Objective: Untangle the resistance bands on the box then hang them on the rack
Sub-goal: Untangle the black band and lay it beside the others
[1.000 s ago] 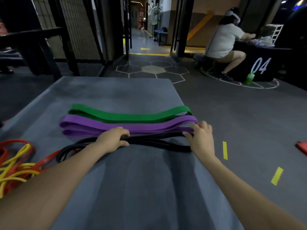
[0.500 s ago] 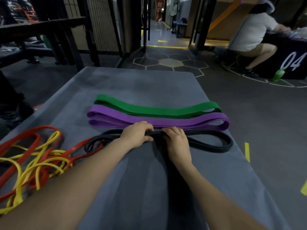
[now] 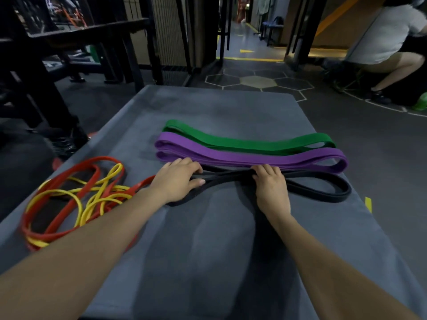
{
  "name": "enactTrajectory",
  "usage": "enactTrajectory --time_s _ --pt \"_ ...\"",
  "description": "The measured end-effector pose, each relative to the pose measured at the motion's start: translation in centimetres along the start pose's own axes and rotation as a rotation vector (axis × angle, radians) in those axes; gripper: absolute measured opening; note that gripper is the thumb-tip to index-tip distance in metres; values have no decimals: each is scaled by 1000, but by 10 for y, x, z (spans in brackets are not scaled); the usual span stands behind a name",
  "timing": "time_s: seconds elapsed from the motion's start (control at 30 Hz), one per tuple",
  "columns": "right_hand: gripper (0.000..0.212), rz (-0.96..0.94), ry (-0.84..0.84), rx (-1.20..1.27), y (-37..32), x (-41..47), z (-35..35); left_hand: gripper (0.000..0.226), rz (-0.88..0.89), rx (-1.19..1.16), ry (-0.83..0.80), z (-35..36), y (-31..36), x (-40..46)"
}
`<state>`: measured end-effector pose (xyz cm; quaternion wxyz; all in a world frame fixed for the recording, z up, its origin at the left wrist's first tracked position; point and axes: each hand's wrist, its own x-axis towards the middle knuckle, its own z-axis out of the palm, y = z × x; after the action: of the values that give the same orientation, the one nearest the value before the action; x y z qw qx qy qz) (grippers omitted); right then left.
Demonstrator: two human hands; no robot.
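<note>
A folded green band (image 3: 249, 140) and a folded purple band (image 3: 251, 158) lie side by side across the grey box top (image 3: 219, 239). Just in front of them lies a black band (image 3: 318, 191), its right loop spread open. My left hand (image 3: 178, 181) grips the black band near its left end, thumb under and fingers over. My right hand (image 3: 271, 185) holds the same band at its middle, fingers curled over it. A tangle of red band (image 3: 60, 188) and yellow band (image 3: 101, 192) sits at the box's left.
A dark metal rack (image 3: 76, 42) stands to the left behind the box. A person sits at the upper right on the floor area beside a green bottle (image 3: 420, 105). A yellow tape mark (image 3: 368, 204) lies on the floor right of the box.
My right hand slid from the black band's right end to its middle, then my hands spread apart again, the left one moving toward the left end. The view shifted left.
</note>
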<state>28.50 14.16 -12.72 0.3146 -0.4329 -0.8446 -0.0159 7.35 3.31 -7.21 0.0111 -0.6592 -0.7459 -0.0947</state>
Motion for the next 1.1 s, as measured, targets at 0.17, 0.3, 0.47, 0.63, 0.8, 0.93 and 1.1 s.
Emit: enactTrajectory --time_s 0.17,0.3,0.47,0.63,0.8,0.93,1.1 --pt "19 -13 -8 -3 -4 -3 2 50 -7 159 -155 -13 -20 -14" --pt "20 -18 -23 -10 -4 -5 3 28 25 122 -136 -18 -21 -15" --pt "19 -14 -21 -17 -1 -7 -1 24 83 -207 -12 -35 -28 -8" --pt "21 -25 -2 -5 -8 -9 0 18 10 -268 -69 -37 -36 4" --pt "24 -15 9 -16 -7 -5 -1 15 -106 -334 -132 -32 -39 5" --pt "25 6 -8 -32 -8 -5 0 10 -191 -353 -178 -28 -39 5" --pt "21 20 -42 -27 -13 -10 0 33 -160 -182 -230 -23 -50 2"
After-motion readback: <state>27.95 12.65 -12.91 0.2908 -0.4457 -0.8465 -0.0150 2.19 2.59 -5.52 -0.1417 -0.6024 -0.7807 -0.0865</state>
